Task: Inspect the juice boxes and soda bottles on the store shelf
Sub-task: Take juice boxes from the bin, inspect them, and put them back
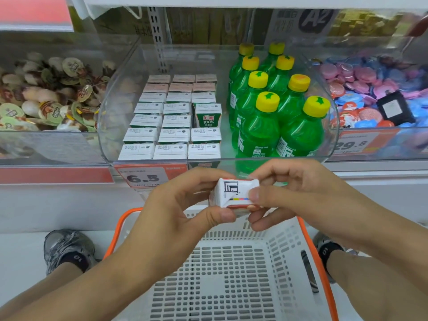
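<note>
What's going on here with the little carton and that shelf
A person is holding one small juice box in both hands, the left hand and right hand pinching it from either side with an end panel turned up to the camera. It sits above a white basket with an orange rim. Behind, a clear shelf bin holds rows of juice boxes beside green soda bottles with yellow caps.

A: Non-task items?
B: White basket [273, 246] w/ orange rim, on floor below shelf. Price tag [143, 178] reads 6.5. Left bin: brown-white snack cups [53, 93]. Right bin: pink/blue cups [361, 89], black packet [394, 110] on top.
</note>
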